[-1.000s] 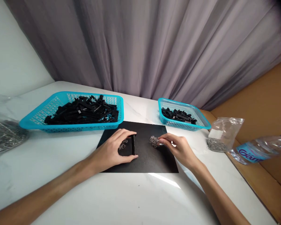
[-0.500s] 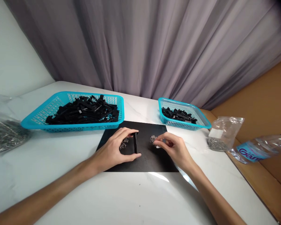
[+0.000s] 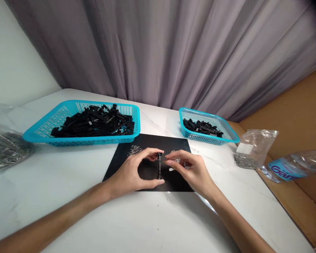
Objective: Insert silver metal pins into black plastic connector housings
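Observation:
My left hand (image 3: 137, 172) grips a narrow black plastic part (image 3: 159, 166) by its two ends, between the thumb and the fingers, above a black mat (image 3: 171, 184). Just right of the part, my right hand (image 3: 191, 167) has thumb and forefinger pinched together; whatever is between the tips is too small to make out. One pile of small metal pieces (image 3: 134, 150) lies on the mat behind my left hand. Another metal pile (image 3: 177, 160) is partly hidden by my right hand, with a small white item (image 3: 171, 169) beside it.
A large blue basket (image 3: 94, 141) of black parts stands at the back left, a smaller blue basket (image 3: 208, 139) at the back right. Bags of metal pieces lie far left (image 3: 7, 147) and right (image 3: 249, 158); a plastic bottle (image 3: 287, 168) lies beyond the right one.
My left hand has moved right with the black part, which is turned a little. My right hand has come away from the right metal pile, closer to the part, still pinched.

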`<state>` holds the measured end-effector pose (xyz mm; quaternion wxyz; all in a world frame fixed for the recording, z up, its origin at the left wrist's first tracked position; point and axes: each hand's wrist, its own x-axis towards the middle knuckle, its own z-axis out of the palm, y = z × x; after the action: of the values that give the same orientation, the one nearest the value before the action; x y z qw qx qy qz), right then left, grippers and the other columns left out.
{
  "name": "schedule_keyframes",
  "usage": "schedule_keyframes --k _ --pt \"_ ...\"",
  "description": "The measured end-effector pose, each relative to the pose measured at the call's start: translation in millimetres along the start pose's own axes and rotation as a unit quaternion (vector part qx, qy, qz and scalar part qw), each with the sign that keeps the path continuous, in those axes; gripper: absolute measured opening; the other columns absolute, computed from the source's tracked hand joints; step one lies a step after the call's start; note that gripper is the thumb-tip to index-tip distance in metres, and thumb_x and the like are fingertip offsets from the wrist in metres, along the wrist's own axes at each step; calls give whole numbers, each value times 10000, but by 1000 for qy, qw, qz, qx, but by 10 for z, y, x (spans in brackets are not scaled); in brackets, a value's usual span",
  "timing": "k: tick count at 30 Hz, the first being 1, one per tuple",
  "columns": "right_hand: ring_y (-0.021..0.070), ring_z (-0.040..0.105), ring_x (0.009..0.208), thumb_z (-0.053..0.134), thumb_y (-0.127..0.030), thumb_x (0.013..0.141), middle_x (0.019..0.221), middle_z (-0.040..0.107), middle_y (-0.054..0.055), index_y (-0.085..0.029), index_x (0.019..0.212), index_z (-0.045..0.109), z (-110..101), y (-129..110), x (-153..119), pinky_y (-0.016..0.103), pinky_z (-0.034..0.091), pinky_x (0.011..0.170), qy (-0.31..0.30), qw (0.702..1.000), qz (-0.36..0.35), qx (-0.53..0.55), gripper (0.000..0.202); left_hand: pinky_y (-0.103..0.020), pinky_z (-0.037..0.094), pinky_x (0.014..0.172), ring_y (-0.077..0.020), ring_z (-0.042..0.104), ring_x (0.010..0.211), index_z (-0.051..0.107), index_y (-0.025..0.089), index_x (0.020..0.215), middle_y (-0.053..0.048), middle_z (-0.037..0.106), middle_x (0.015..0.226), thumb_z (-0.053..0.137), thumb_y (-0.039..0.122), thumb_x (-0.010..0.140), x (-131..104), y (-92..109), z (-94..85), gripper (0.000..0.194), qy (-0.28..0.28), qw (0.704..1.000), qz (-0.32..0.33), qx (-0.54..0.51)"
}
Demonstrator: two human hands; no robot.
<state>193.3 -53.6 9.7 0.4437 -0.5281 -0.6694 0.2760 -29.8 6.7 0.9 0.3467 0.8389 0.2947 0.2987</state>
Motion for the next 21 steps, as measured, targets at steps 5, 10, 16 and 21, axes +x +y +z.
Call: schedule_keyframes --k 5,10,16,21 --pt "141 573 658 676 -322 962 944 752 31 -251 963 784 5 -22 0 275 429 576 -13 1000 -23 17 129 -440 572 992 -251 675 1100 536 289 1366 -56 681 1254 849 376 767 -3 50 35 681 25 997 -10 -66" --pt "172 639 782 694 -322 949 964 710 50 -265 964 807 26 -16 -3 284 470 593 -17 998 -40 38 128 -389 600 956 -212 712 1033 455 309 1417 -34 701 1140 810 303 830 -2 102 123 686 57 978 -29 -197" --pt "165 645 705 672 -355 970 978 776 32 -276 1074 776 92 -37 -23 312 472 594 -12 998 -10 60 167 -373 612 925 -184 717 975 372 282 1450 -25 724 1058 727 256 897 5 102 154 658 112 962 -44 -244" --pt "158 647 673 702 -375 946 899 789 19 -238 1062 607 161 -15 -50 298 445 557 12 996 14 86 203 -349 628 836 -173 723 835 411 259 1420 -8 744 953 751 233 866 -8 116 145 650 111 974 -24 -194"
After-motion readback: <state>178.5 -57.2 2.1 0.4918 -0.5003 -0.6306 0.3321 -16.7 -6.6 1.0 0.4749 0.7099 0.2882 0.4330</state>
